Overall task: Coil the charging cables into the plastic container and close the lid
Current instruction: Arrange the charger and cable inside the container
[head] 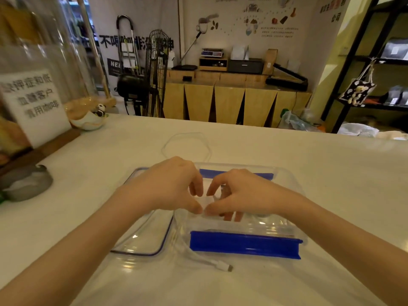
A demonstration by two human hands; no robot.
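Left hand (170,184): showing bare, no glove, no ring visible on the fingers.
Right hand (240,193): showing bare too, nothing worn on the fingers in view.
Forearms: both running bare up to the frame's bottom edge, no sleeve, watch or band showing.
Nails: looking short, plain, though blurred.

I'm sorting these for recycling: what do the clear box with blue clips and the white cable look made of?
Clear box with blue clips: looks like glossy transparent plastic, since highlights and the table show through; clips opaque blue plastic. White cable: probably flexible rubbery plastic sheath, with a metal-looking plug tip.
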